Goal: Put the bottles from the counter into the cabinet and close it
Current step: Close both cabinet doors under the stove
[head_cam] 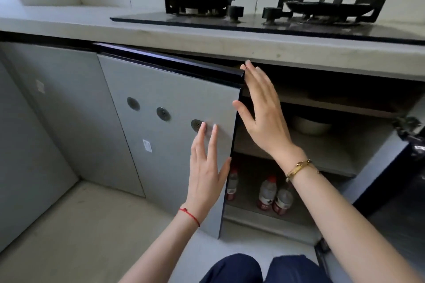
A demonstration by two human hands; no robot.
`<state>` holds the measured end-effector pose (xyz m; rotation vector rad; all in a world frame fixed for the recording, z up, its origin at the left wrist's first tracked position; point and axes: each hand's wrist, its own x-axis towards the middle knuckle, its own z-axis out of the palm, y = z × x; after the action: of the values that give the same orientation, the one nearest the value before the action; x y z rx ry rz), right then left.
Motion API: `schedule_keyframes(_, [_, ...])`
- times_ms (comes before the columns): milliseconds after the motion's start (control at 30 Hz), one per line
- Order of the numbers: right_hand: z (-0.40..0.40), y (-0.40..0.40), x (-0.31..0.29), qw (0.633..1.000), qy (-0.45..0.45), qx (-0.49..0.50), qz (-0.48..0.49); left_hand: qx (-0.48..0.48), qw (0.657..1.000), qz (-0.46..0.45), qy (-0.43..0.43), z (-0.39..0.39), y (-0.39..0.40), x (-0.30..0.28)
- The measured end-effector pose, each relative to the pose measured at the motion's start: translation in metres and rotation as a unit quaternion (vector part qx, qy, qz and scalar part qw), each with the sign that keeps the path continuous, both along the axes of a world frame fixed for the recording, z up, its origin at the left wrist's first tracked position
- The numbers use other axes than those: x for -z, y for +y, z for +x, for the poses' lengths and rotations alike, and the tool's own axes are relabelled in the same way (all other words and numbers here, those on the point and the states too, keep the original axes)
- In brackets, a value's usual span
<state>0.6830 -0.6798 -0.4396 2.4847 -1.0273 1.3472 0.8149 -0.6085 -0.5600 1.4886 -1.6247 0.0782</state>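
Three bottles point(266, 193), clear with red caps and red labels, stand on the cabinet's point(322, 149) bottom shelf: one at the left, partly hidden behind the door's edge, and two touching each other nearer the middle. Any print on their labels is too small for you to read. On the shelf above them sits a pale bowl point(310, 124), far back in the shadow. Above the opening runs the counter point(207, 40), bearing a black two-burner gas hob point(271, 12). The grey door point(170, 108) stands partly open, hinged at its left; it carries three round vent discs and a small white sticker point(147, 145) whose writing is illegible. Your left hand point(205, 167), red string at the wrist, lies flat with straight fingers on the door's outer face, holding nothing. Your right hand point(261, 108), gold bracelet at the wrist, is spread open at the door's free edge near its top corner, grasping nothing. Your knees show at the near edge.
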Motion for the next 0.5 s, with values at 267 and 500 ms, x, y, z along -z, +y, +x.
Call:
schedule_keyframes(267, [-0.007,-0.040,0.001,0.965,0.078,0.177,-0.178,-0.029,0.999,0.016,-0.021,-0.012,-0.040,-0.003])
schedule_keyframes(500, [-0.004,-0.057,0.005,0.946,0.060,0.214,-0.237,-0.047,0.998,0.017,-0.043,-0.011,-0.058,-0.003])
